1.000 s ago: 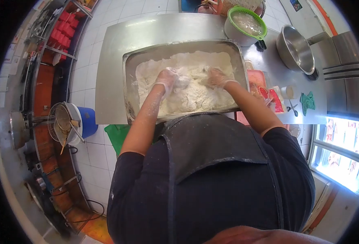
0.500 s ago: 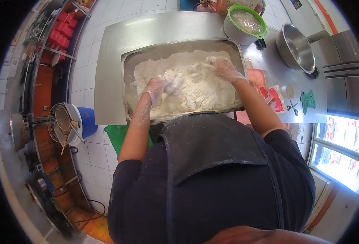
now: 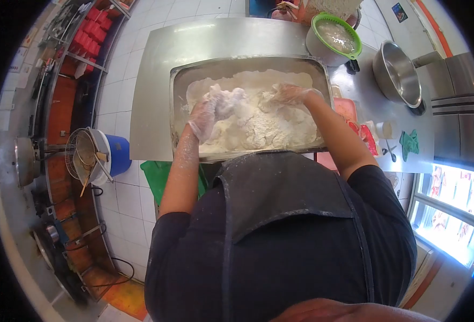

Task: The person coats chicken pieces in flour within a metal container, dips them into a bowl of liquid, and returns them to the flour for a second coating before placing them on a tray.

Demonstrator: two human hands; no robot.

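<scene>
Where both forearms reach forward across the steel table point(image 3: 153, 91), the two hands, in clear, powder-dusted gloves, lie inside the rim of a large rectangular metal tray point(image 3: 247, 64). White powder point(image 3: 272, 131) covers much of the tray floor, heaped unevenly between the hands and spreading toward the near edge.

The left hand point(image 3: 203, 115) occupies the tray's left portion, fingers pointing away from the body and bent inward. A white-coated lump point(image 3: 230, 102) lies at its fingertips, on the side facing the tray's middle; because powder masks the fingers, whether they grasp the lump cannot be told.

The right hand point(image 3: 291, 95) lies in the right portion, toward the far side, its fingers directed leftward to the centre. Powder lies beneath and just beside these fingers, and the main heap sits to their left and nearer the body. Whether this hand is clenched around anything or released likewise cannot be told.

Beyond the tray's far right corner stands a green-rimmed container point(image 3: 322, 51), with a steel bowl point(image 3: 395, 70) farther right. A pink tray point(image 3: 345, 107), scissors point(image 3: 391, 152) and a green cloth point(image 3: 409, 144) lie to the right of the metal tray.
</scene>
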